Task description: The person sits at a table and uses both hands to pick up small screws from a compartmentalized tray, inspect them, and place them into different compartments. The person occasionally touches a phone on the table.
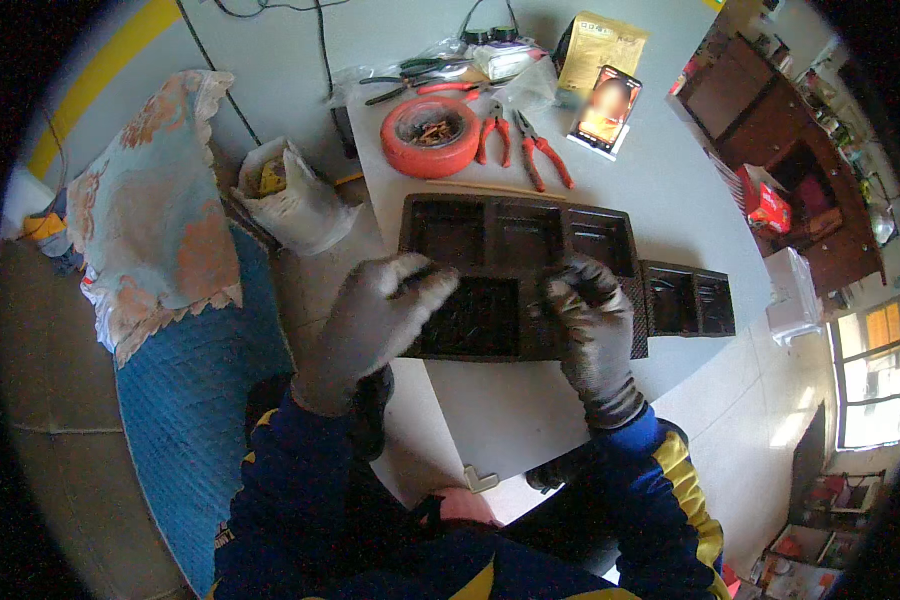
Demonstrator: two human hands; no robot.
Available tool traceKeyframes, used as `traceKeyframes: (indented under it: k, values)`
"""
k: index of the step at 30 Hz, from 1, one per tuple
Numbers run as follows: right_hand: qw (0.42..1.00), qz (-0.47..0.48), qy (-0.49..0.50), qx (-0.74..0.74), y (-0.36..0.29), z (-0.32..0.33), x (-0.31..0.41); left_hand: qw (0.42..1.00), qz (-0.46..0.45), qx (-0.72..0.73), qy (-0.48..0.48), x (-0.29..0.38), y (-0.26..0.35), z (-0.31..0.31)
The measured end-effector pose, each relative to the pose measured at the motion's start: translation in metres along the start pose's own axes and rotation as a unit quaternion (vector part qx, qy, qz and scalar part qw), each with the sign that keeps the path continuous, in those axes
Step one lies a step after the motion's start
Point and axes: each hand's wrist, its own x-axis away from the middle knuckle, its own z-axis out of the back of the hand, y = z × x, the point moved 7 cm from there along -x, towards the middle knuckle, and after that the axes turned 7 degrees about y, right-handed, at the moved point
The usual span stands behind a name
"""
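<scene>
My left hand point(394, 311), in a pale knitted work glove, hovers over the left front of a black plastic compartment tray point(489, 277). Its thumb and fingers are drawn together; anything between them is too small to make out. Above the right part of the tray is my right hand point(594, 319), in a glove with dark fingers. Its fingers are curled and blurred, and whether they pinch something cannot be told. Some tiny thin pieces lie in the tray's front left compartment point(469, 319). A smaller black tray point(690, 298) adjoins it on the right.
Behind the tray lie a thin wooden stick point(495, 189), a red round dish point(429, 154) of small copper-coloured pieces, red-handled cutting pliers point(493, 136) and needle-nose pliers point(544, 154). A phone point(607, 109) leans further right. A white sack point(296, 199) stands left of the table.
</scene>
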Motion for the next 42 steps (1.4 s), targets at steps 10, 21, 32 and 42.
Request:
traceKeyframes:
  k: [10,21,32,42]
  values:
    - [0.987,0.098,-0.004,0.13,0.004,-0.011,0.008,0.992,-0.113,-0.007,-0.061,0.015,0.022,-0.041]
    - [0.988,0.079,-0.005,0.13,0.007,-0.006,-0.001,0.983,-0.174,-0.062,0.013,0.015,0.015,-0.033]
    - [0.998,0.053,0.004,0.035,-0.002,0.004,-0.004,0.987,-0.114,-0.083,0.078,0.002,-0.005,-0.003]
    - [0.988,0.075,0.005,0.136,-0.004,0.005,-0.004,0.979,-0.134,-0.129,0.078,-0.003,-0.011,-0.011]
